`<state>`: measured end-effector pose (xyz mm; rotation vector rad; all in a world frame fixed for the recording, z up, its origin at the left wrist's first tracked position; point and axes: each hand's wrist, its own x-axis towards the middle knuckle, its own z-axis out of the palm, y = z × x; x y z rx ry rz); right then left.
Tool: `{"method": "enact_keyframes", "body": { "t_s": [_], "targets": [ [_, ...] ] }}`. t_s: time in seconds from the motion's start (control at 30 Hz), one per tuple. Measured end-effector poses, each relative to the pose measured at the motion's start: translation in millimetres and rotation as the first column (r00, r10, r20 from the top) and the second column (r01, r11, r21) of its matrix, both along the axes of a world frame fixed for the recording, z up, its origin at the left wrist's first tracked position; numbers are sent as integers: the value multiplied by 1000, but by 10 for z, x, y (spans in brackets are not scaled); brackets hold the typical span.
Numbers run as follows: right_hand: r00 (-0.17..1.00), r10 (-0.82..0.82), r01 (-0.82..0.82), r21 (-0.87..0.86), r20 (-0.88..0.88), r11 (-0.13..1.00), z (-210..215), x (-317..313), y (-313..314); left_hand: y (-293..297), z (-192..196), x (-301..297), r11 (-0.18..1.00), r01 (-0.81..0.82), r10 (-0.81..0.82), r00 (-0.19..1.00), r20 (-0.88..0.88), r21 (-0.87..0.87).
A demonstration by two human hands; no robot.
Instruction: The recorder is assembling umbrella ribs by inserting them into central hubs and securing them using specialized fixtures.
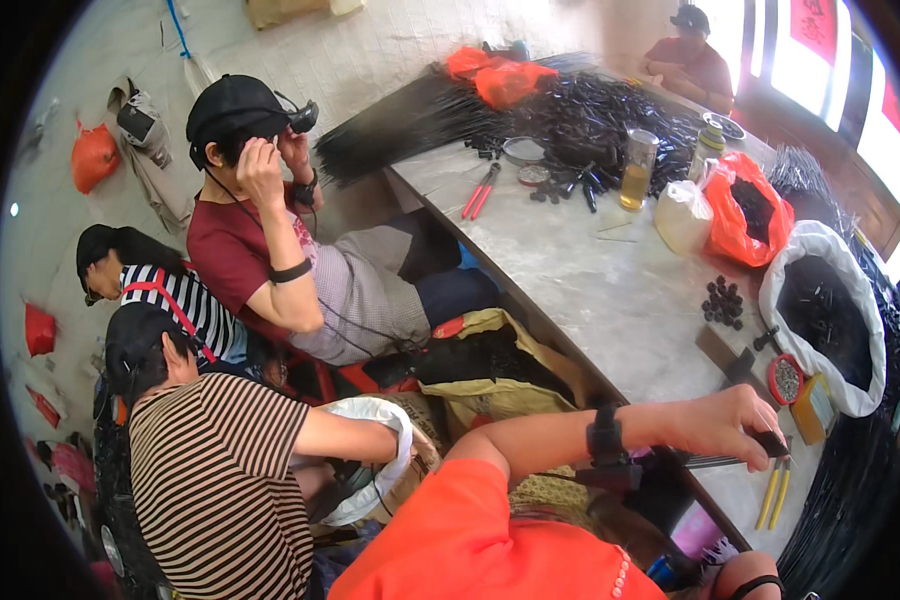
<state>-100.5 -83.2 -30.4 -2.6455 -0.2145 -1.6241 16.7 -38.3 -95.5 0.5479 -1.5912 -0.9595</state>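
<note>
My left hand reaches in over the right part of the table, a black strap on its wrist. Its thumb and fingers are closed on a small black piece, whose exact kind does not show. Just below that hand lie pliers with yellow handles. Close by are a red round tin of small metal bits and a yellow block. At the bottom edge, skin with a black band, apparently my right hand, is cut off; no fingers show.
A white sack of black parts and an orange bag stand on the table. Red-handled pliers, a glass jar and a heap of black pieces lie farther back. Several people sit left; one reaches into a sack.
</note>
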Motion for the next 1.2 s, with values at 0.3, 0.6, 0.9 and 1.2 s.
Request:
{"method": "enact_keyframes", "body": {
  "t_s": [0.3,0.6,0.9,1.2],
  "targets": [
    [977,-167,177,-67,132,982,-111,-86,-22,-13,-22,-18,1000,6,-5,1000,-14,21],
    [922,-309,343,-126,232,931,-191,-174,-53,5,3,8,998,26,-25,999,-33,56],
    [838,-437,507,-172,327,845,-262,-249,-119,-31,-18,11,999,17,-16,999,-30,46],
    [737,-525,641,-195,425,742,-324,-259,-169,-55,-13,15,999,14,-12,1000,-26,47]
  ]
}}
